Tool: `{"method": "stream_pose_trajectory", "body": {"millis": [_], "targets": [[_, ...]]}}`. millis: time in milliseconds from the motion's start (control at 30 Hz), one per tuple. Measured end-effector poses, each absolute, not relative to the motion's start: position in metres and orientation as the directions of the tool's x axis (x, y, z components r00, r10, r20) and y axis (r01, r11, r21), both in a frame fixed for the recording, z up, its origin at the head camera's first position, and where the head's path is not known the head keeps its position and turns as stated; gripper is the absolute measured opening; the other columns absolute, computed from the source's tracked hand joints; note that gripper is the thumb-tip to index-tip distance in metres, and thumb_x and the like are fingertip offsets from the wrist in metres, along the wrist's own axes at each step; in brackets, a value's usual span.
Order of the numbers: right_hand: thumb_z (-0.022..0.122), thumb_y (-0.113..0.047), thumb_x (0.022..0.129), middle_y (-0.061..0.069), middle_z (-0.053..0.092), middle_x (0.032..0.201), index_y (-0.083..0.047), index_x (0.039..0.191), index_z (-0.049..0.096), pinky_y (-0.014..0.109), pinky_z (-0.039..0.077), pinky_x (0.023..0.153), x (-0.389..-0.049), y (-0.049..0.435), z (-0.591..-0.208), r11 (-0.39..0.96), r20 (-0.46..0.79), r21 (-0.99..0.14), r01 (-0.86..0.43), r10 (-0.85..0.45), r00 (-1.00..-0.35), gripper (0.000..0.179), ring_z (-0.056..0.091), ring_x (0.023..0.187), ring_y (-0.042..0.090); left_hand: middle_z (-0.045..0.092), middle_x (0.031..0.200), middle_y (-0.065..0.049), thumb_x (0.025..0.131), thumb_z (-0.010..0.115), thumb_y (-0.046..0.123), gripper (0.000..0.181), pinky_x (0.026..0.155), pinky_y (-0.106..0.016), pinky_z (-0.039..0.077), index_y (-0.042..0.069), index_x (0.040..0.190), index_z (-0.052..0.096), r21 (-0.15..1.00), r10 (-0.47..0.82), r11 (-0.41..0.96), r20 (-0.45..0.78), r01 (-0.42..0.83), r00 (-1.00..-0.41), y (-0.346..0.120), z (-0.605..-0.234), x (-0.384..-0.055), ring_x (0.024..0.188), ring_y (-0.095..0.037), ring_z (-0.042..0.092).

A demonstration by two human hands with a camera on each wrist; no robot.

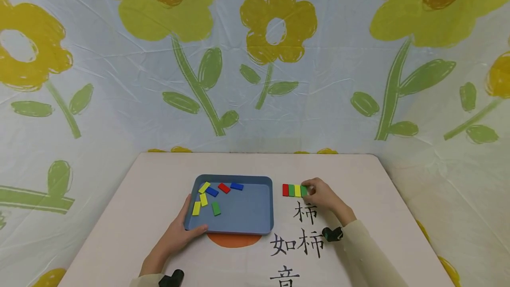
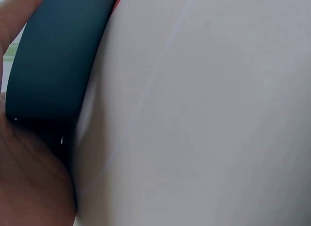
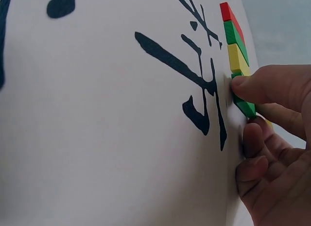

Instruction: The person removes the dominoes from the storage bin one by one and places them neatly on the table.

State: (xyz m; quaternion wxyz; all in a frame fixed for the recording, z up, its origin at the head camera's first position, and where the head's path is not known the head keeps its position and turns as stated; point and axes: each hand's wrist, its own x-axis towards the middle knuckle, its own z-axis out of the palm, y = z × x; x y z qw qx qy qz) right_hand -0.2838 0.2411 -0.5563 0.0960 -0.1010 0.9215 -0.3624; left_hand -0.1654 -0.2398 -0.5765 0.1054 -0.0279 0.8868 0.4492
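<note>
My right hand (image 1: 322, 196) pinches a green block (image 1: 304, 190) between thumb and fingers at the right end of a short row. To its left, side by side, lie a yellow block (image 1: 297, 191), another green block (image 1: 291, 190) and a red block (image 1: 285, 190). In the right wrist view the thumb covers part of the pinched green block (image 3: 246, 108). My left hand (image 1: 175, 234) holds the near left corner of a blue-grey tray (image 1: 247, 216), thumb on the front rim and fingers along the left side. The left wrist view shows the tray's outer wall (image 2: 56, 60) against the palm.
Inside the tray lie several loose blocks, among them a red one (image 1: 224, 188), a green one (image 1: 216, 208) and a blue one (image 1: 237, 186). An orange shape (image 1: 234, 241) shows under its front edge. Black characters (image 1: 296, 243) mark the pale table. A flowered cloth (image 1: 271, 123) hangs behind.
</note>
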Motion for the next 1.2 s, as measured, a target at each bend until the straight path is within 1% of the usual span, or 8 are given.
{"method": "stream_pose_trajectory", "body": {"millis": [100,300,600,833,1000,1100,1200], "targets": [[0.078,-0.007,0.083,0.019,0.060,0.123,0.000,0.128,0.069,0.030,0.050,0.067,-0.285,0.242,-0.557,0.718,-0.097,-0.685,-0.123,-0.257,-0.962,0.046,0.056,0.087,0.021,0.006,0.174,-0.014,0.087,0.077,0.053,0.117,0.120,-0.071,0.022,0.030,0.166,-0.006,0.793,0.046,0.592,-0.212,-0.145,-0.976,-0.239,-0.576,-0.166,0.157,-0.047,0.016],[0.078,-0.008,0.084,0.019,0.060,0.123,0.000,0.128,0.068,0.028,0.049,0.065,-0.285,0.242,-0.557,0.722,-0.090,-0.680,-0.130,-0.258,-0.962,0.046,0.056,0.086,0.020,0.005,0.174,-0.015,0.088,0.077,0.053,0.118,0.120,-0.071,0.022,0.029,0.166,-0.007,0.793,0.049,0.593,-0.210,-0.141,-0.977,-0.239,-0.575,-0.167,0.157,-0.047,0.015],[0.079,-0.007,0.083,0.020,0.060,0.124,0.000,0.131,0.066,0.030,0.050,0.067,-0.284,0.243,-0.556,0.720,-0.092,-0.683,-0.123,-0.252,-0.963,0.050,0.056,0.086,0.020,0.005,0.174,-0.016,0.087,0.077,0.053,0.119,0.119,-0.072,0.022,0.028,0.166,-0.008,0.791,0.044,0.592,-0.223,-0.154,-0.974,-0.238,-0.574,-0.167,0.157,-0.048,0.015],[0.082,-0.011,0.083,0.022,0.062,0.126,0.002,0.138,0.060,0.033,0.054,0.075,-0.280,0.244,-0.548,0.727,-0.096,-0.675,-0.128,-0.258,-0.961,0.060,0.061,0.093,0.023,0.006,0.174,-0.016,0.088,0.077,0.051,0.118,0.119,-0.072,0.024,0.027,0.167,-0.007,0.798,0.043,0.582,-0.222,-0.156,-0.974,-0.238,-0.571,-0.166,0.156,-0.049,0.016],[0.084,-0.016,0.083,0.020,0.061,0.129,-0.003,0.141,0.058,0.036,0.054,0.078,-0.279,0.246,-0.547,0.763,-0.115,-0.640,-0.096,-0.218,-0.969,0.065,0.059,0.098,0.025,0.005,0.174,-0.014,0.088,0.077,0.052,0.117,0.120,-0.071,0.023,0.028,0.166,-0.007,0.810,0.048,0.565,-0.223,-0.158,-0.974,-0.238,-0.574,-0.165,0.157,-0.047,0.015],[0.083,-0.017,0.084,0.018,0.060,0.130,-0.005,0.142,0.058,0.040,0.056,0.082,-0.280,0.247,-0.545,0.784,-0.107,-0.613,-0.094,-0.200,-0.974,0.064,0.059,0.103,0.028,0.004,0.174,-0.014,0.088,0.077,0.052,0.118,0.120,-0.071,0.023,0.028,0.166,-0.008,0.809,0.048,0.566,-0.224,-0.158,-0.973,-0.238,-0.574,-0.165,0.157,-0.047,0.015],[0.080,-0.015,0.086,0.019,0.061,0.129,-0.005,0.142,0.058,0.044,0.056,0.085,-0.282,0.244,-0.540,0.784,-0.079,-0.610,-0.114,-0.203,-0.976,0.061,0.060,0.107,0.031,0.005,0.174,-0.015,0.088,0.077,0.052,0.118,0.119,-0.072,0.023,0.028,0.166,-0.007,0.809,0.047,0.568,-0.218,-0.154,-0.975,-0.238,-0.574,-0.164,0.157,-0.047,0.015]]}}
